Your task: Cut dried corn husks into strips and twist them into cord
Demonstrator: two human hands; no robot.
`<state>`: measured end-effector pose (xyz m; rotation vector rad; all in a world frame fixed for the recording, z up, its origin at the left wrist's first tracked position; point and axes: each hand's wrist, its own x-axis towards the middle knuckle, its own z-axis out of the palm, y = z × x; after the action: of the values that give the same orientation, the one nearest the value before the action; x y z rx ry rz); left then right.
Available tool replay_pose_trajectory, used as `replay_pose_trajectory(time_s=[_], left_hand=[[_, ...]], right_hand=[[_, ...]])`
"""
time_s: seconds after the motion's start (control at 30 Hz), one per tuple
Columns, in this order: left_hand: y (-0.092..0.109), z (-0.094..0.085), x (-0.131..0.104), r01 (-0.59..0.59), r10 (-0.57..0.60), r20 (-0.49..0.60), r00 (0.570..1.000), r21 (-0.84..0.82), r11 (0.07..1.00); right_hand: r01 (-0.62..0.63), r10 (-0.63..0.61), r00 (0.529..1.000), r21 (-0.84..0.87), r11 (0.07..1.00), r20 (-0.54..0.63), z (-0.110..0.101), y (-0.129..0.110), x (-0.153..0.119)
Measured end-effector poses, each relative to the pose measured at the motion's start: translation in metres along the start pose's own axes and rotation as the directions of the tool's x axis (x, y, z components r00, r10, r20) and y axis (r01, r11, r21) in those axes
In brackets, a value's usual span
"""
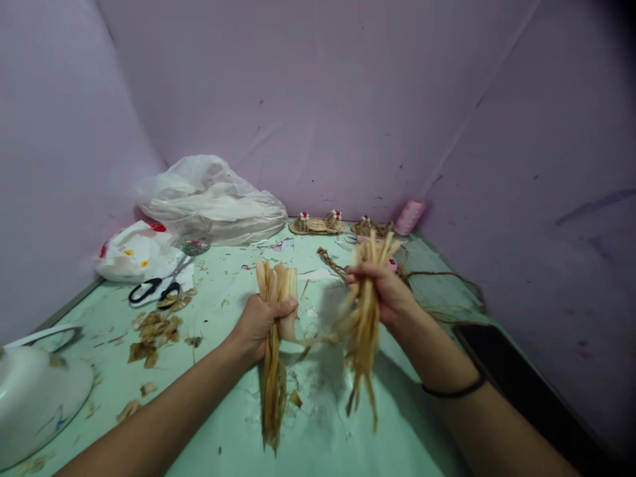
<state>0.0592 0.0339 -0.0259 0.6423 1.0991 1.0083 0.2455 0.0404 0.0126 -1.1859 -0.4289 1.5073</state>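
My left hand is closed around a bundle of dried plant-fibre strips, pale at the top and brown at the hanging ends. A second bundle of the same strips hangs from the closed fingers of my right hand, slightly blurred. A thin strand stretches between the two bundles. Both are held upright above the pale green table. Behind my right hand lies a braided fibre cord, partly covered by the hand and bundle.
Scissors and brown scraps lie left, near a white bag and a large plastic bag. Small woven pieces and a pink thread spool stand at the back. A white bowl is left, a dark flat object right.
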Motion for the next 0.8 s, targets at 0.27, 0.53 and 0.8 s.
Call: replay_pose_trajectory(time_s=[0.27, 0.53, 0.8], left_hand=[[-0.004, 0.000, 0.000, -0.011, 0.009, 0.024, 1.000, 0.060, 0.998], [-0.007, 0.001, -0.004, -0.029, 0.015, 0.212, 0.977, 0.065, 0.997], [-0.006, 0.003, -0.004, -0.034, 0.024, 0.166, 0.986, 0.060, 0.998]], right_hand=[[0.146, -0.162, 0.969, 0.098, 0.984, 0.185, -0.028, -0.058, -0.022], [-0.029, 0.066, 0.975, -0.171, 0.985, 0.211, 0.018, 0.043, -0.010], [0.019, 0.012, 0.988, -0.199, 0.980, 0.154, 0.016, 0.052, -0.010]])
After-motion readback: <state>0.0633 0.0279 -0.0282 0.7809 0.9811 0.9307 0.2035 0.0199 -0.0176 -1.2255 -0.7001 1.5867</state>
